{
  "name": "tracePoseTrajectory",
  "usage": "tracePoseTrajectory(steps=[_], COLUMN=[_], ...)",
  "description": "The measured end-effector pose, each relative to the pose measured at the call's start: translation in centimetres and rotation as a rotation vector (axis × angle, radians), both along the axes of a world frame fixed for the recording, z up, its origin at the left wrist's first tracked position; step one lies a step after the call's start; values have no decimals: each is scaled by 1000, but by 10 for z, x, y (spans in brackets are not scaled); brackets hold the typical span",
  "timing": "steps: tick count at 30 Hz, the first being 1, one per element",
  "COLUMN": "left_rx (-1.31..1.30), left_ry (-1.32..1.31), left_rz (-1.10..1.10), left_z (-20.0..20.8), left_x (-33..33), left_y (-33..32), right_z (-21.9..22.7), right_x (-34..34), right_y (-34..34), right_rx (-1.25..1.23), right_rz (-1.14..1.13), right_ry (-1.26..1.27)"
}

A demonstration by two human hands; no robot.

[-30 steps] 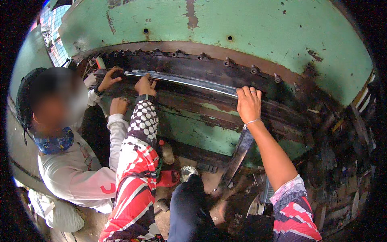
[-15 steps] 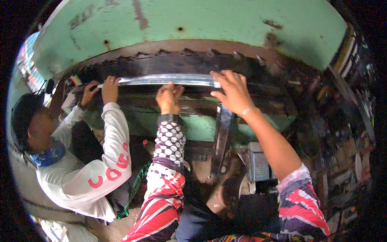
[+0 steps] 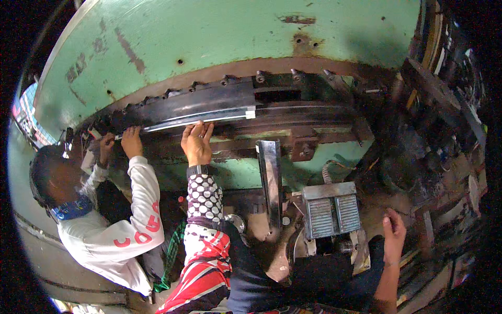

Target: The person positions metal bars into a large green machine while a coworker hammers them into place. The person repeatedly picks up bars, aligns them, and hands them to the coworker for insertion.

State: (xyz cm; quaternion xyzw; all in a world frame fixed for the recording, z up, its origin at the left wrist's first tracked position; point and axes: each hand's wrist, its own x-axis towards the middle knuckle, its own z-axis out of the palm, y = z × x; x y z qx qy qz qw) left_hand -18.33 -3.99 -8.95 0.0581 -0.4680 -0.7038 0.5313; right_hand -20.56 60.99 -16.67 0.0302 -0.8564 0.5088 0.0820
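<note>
A long, shiny metal strip [image 3: 196,120] lies level along the front of a green machine [image 3: 219,31], just under its dark upper blade [image 3: 209,99]. My left hand [image 3: 197,146] is palm up below the strip's middle, with its fingertips gripping the near edge. At the left, a co-worker's hand [image 3: 132,141] holds the strip near its far left end, and the co-worker's other hand is beside it. My right hand [image 3: 395,235] is away from the strip at the lower right, fingers loosely apart and holding nothing, to the right of a grey ribbed foot pedal [image 3: 332,213].
A bent metal channel [image 3: 269,183] leans upright against the machine's front. A brown block [image 3: 304,143] juts from the lower beam. The co-worker in a white sleeve [image 3: 145,193] is close on my left. Dark clutter [image 3: 439,157] fills the right side.
My right hand has let go of the strip's right end and dropped to the lower right. My left hand stays at the strip. The view has shifted, showing more of the right side.
</note>
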Motion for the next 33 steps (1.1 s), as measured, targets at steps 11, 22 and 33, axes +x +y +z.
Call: tracePoseTrajectory(steps=[11, 22, 33], left_rx=[283, 141, 190], left_ry=[64, 71, 39], left_rz=[31, 35, 54], left_z=[21, 7, 9], left_x=[21, 17, 25], left_y=[14, 2, 1], right_z=[-30, -59, -52], right_x=[33, 23, 34], right_y=[-45, -52, -57], right_rx=[-101, -210, -61], right_rz=[370, 235, 280], right_ry=[-327, -344, -240])
